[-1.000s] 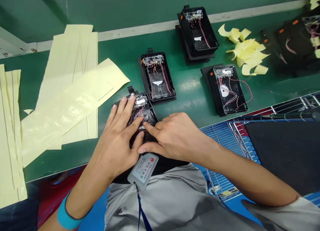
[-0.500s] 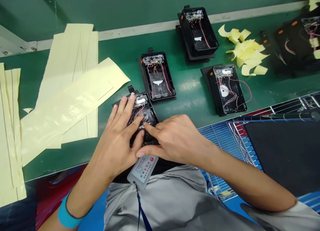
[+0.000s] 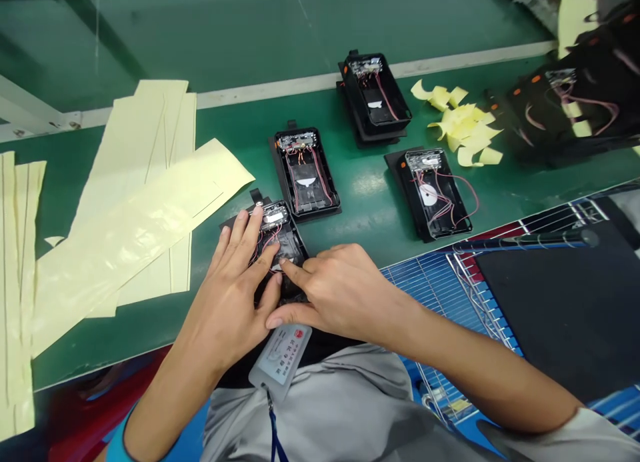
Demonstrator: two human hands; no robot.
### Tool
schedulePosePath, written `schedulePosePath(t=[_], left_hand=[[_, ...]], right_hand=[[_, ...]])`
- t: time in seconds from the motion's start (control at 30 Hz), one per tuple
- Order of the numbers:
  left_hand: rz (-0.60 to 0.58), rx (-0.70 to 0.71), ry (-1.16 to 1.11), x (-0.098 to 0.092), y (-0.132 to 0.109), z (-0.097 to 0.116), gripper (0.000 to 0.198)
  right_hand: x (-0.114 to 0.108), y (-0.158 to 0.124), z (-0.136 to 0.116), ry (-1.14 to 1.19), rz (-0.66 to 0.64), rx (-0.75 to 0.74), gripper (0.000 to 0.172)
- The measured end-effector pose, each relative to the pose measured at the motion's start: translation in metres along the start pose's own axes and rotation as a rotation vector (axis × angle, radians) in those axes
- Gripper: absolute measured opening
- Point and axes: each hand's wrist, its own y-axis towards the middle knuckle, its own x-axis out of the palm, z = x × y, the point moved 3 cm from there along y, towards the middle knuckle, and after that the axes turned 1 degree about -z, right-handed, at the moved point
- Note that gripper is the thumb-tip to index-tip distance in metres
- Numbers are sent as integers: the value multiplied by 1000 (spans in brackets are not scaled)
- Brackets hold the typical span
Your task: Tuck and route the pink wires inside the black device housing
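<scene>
My left hand (image 3: 235, 282) spreads open over the black rectangular plastic case (image 3: 290, 239) at the smooth green surface's (image 3: 357, 205) six o'clock edge; my right hand (image 3: 340, 279) presses a forefinger inside, any pinch untellable. Slipping could snag the thin red wires (image 3: 273, 234).

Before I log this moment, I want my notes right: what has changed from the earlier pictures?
Only the camera's view shifted, up and rightward; nothing was visibly taken or released. Left hand and right hand stay at the near case; the case beyond and yellow sheets lie as before.
</scene>
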Motion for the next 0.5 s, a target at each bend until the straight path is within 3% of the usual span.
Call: schedulePosePath(t=[0.5], left_hand=[[-16, -14, -15, 0, -1, -2, 43]], right_hand=[[1, -3, 5, 70, 38, 30, 97]])
